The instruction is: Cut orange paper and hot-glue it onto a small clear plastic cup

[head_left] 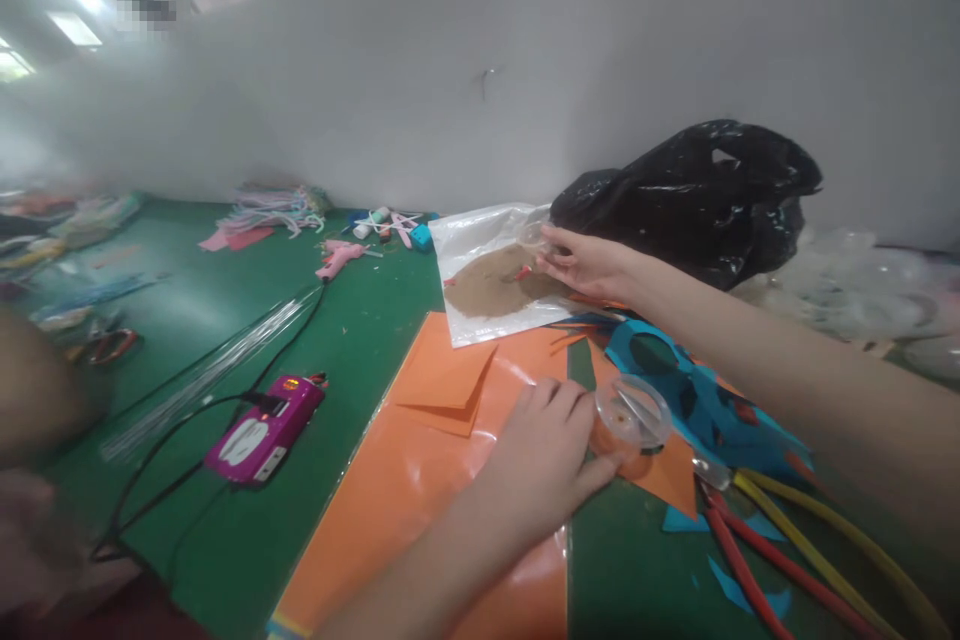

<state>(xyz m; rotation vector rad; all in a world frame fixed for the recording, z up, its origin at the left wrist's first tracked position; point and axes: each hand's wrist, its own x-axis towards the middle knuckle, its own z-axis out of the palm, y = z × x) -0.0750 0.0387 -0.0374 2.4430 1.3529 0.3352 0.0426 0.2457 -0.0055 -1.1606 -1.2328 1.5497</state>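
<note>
My left hand (541, 445) rests over the orange sheets, its fingers closed around the side of a clear round plastic cup (636, 412). Farther back, my right hand (581, 262) reaches over a heap of brown sand-like powder (487, 282) on a white plastic bag (480, 328). Its fingers pinch a small clear plastic piece, cup-like in shape (534, 234), at the heap's far right side. A small red scrap (523, 272) shows on the powder near the fingertips. Under my left hand lie a folded orange paper (442, 375) and a larger glossy orange pack (390, 510).
A black plastic bag (690, 195) slumps against the grey wall. Blue cut sheets (697, 390) and red-and-yellow-handled scissors or cutters (757, 530) lie to the right. On the left are a pink glue gun (341, 260), a purple power strip (264, 430) with cables, and clear thin rods (217, 370).
</note>
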